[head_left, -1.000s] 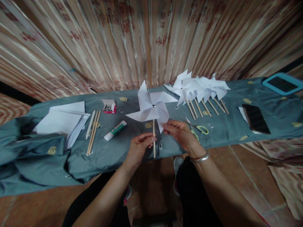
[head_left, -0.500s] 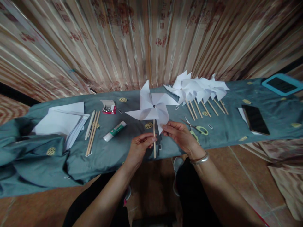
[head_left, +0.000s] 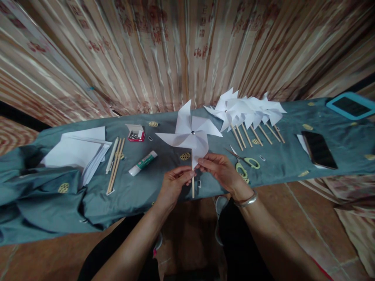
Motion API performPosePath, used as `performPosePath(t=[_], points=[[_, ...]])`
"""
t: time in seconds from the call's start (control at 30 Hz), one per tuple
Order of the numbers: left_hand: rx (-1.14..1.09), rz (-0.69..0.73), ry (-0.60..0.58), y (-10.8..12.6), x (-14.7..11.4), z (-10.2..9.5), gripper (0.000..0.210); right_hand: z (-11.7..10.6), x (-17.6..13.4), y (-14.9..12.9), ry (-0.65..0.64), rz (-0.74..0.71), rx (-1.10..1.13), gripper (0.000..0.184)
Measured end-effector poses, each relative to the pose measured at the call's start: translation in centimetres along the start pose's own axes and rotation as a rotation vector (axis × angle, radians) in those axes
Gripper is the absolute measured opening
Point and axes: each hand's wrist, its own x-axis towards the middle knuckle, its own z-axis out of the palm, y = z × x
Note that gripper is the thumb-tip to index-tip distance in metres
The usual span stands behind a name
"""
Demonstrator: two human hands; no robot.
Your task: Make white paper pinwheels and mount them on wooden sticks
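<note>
A white paper pinwheel point(head_left: 191, 132) with a silver pin at its centre is held upright in front of me. My left hand point(head_left: 175, 181) is closed around its wooden stick point(head_left: 193, 190) below the blades. With thumb and fingers, my right hand point(head_left: 222, 169) pinches the tip of the lowest blade, close beside the stick. Green-handled scissors point(head_left: 250, 162) lie open just right of my right hand. To the left of my left hand lies a glue stick point(head_left: 143, 163) with a green label.
Several finished pinwheels point(head_left: 252, 111) overlap in a row at the back right. On the left are white paper sheets point(head_left: 79, 150), wooden sticks point(head_left: 116, 166), a pen point(head_left: 111, 155) and a red box of pins point(head_left: 136, 134). A phone point(head_left: 318, 149) and blue-framed tablet point(head_left: 351, 106) lie right.
The pinwheel's blades have turned slightly, and my right hand has brought the lowest blade tip left and down toward the stick. My left hand keeps its grip.
</note>
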Motion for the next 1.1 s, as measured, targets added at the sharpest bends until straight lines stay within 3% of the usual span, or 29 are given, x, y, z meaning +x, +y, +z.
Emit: performPosePath(t=[0.37, 0.57, 0.67, 0.87, 0.97, 1.1], points=[[0.019, -0.001, -0.022, 0.1, -0.2, -0.1, 0.031, 0.7, 0.1, 0.3, 0.031, -0.11, -0.203, 0.03], [0.029, 0.004, 0.003, 0.0, 0.0, -0.4, 0.032, -1.6, -0.1, -1.1, 0.033, -0.172, -0.356, 0.042], [0.034, -0.011, -0.003, -0.1, -0.1, -0.5, 0.033, -3.6, -0.2, -2.3, 0.161, -0.225, -0.326, 0.043], [0.079, -0.051, -0.06, -0.1, -0.4, -0.5, 0.032, -5.9, 0.6, -2.8, 0.575, -0.476, -0.172, 0.028], [0.08, -0.062, -0.091, -0.1, -0.6, -0.3, 0.03, -5.8, 1.0, -2.7, 0.585, -0.501, -0.237, 0.032], [0.105, -0.071, -0.132, -0.1, -0.8, 0.0, 0.025, -5.7, 1.1, -2.6, 0.542, -0.426, -0.296, 0.037]])
